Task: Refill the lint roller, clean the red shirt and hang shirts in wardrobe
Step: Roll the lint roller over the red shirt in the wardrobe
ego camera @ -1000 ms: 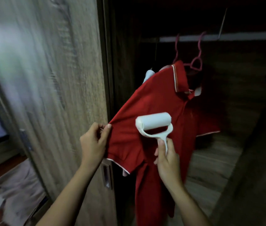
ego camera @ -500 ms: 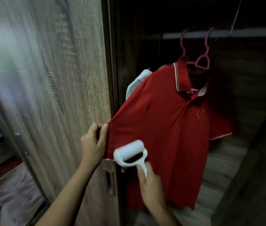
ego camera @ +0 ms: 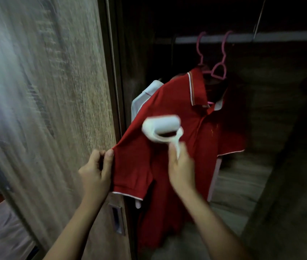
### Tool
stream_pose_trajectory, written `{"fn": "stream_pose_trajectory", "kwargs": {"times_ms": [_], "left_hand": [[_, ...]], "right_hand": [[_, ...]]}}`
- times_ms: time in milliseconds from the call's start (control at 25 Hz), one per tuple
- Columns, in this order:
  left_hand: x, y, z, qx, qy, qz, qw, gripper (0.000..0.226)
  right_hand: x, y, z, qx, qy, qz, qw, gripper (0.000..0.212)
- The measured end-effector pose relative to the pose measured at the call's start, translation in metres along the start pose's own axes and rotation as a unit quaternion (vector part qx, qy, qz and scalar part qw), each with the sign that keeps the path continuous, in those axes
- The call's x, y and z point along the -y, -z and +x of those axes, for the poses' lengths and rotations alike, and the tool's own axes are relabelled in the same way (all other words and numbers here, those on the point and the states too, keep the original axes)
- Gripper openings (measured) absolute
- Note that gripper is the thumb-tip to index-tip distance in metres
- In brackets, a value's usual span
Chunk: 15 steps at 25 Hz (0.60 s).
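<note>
**Desk:** Where is the red shirt?

**Photographer:** Inside the open wardrobe, on a pink hanger hooked over the rail. A white shirt hangs just behind it, on the door side.

**Desk:** And the hands?

**Photographer:** The left hand pinches the sleeve edge between thumb and fingers and draws the cloth taut toward the wooden sliding door. The right hand is wrapped round the handle of the white lint roller.

**Desk:** Is the roller on the fabric?

**Photographer:** Its roll sits over the upper front of the shirt, below the collar and between the stretched sleeve and the button placket. Motion blur smears it, so I cannot tell whether it touches.

**Desk:** Anything else in shot?

**Photographer:** A recessed pull low on the door, below the left wrist.
</note>
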State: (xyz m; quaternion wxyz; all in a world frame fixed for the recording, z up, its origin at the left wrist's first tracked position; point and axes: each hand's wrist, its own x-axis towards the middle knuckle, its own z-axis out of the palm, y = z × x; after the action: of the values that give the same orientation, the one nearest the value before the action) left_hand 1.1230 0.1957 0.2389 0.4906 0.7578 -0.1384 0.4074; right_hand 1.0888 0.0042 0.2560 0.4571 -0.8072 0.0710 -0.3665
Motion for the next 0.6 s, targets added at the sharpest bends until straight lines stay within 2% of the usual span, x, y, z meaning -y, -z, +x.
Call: {"fn": "stream_pose_trajectory", "kwargs": {"times_ms": [80,120,160,280,320,400,440,520,560,600], "left_hand": [[0.0,0.0,0.0,0.001,0.002,-0.002,1.0,0.037],[0.0,0.0,0.0,0.002,0.003,-0.001,1.0,0.037],[0.0,0.0,0.001,0.003,0.003,-0.002,1.0,0.038],[0.004,0.001,0.003,0.008,0.003,-0.007,1.0,0.041],[0.004,0.001,0.003,0.006,0.004,-0.006,1.0,0.04],[0.002,0.001,0.002,0.005,0.002,0.003,1.0,0.038],[0.001,0.001,0.002,0.005,0.003,0.006,1.0,0.037],[0.001,0.001,0.001,0.002,0.009,0.005,1.0,0.035],[0.002,0.0,0.001,0.001,0.012,0.0,1.0,0.034],[0.002,-0.001,0.0,0.001,0.014,-0.004,1.0,0.033]], "right_hand": [[0.006,0.012,0.042,-0.062,0.03,-0.003,0.998,0.025],[-0.002,0.011,0.04,-0.06,0.037,-0.012,0.997,0.026],[-0.019,0.005,0.023,-0.033,0.042,-0.029,0.998,0.029],[-0.077,-0.009,-0.061,0.13,-0.04,-0.077,0.988,0.054],[-0.089,-0.008,-0.068,0.134,-0.043,-0.087,0.986,0.049],[-0.081,-0.001,-0.035,0.094,-0.037,-0.086,0.991,0.021],[-0.071,0.004,-0.008,0.052,-0.025,-0.076,0.995,0.016],[-0.054,0.011,0.026,-0.025,0.007,-0.056,0.998,0.021],[-0.059,0.007,0.024,-0.027,0.01,-0.063,0.998,0.025],[-0.071,0.001,0.008,0.006,-0.005,-0.075,0.997,0.029]]}}
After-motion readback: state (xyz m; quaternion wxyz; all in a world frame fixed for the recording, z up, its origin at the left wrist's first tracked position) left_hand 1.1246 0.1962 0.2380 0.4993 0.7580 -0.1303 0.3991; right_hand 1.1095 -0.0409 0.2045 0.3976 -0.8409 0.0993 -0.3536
